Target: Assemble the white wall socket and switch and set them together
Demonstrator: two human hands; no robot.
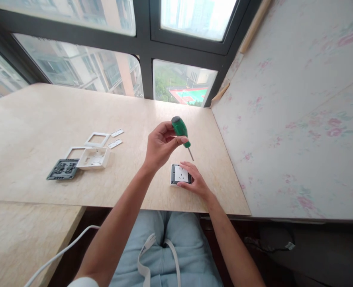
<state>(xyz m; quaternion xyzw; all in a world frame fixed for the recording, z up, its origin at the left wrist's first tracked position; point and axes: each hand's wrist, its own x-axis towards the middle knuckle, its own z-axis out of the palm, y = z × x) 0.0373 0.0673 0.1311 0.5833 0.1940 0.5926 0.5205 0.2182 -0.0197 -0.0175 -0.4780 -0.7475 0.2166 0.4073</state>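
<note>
A green-handled screwdriver (180, 127) is gripped in my left hand (161, 145), its shaft slanting down to the right. The tip hangs in the air above a wall socket (181, 174), apart from it. This socket has a white face with plug slots, a dark grey frame and a white box beneath, and lies face up on the wooden surface. My right hand (196, 181) holds it from the right side, fingers at the far edge and thumb at the near edge. Part of its right side is hidden by that hand.
On the left lie a dark grey socket frame (63, 169), an open white box (94, 158), a white cover frame (97, 139) and two small white strips (115, 143). A window stands behind, a flowered wall (284, 119) at right. A white cable (63, 252) runs at lower left.
</note>
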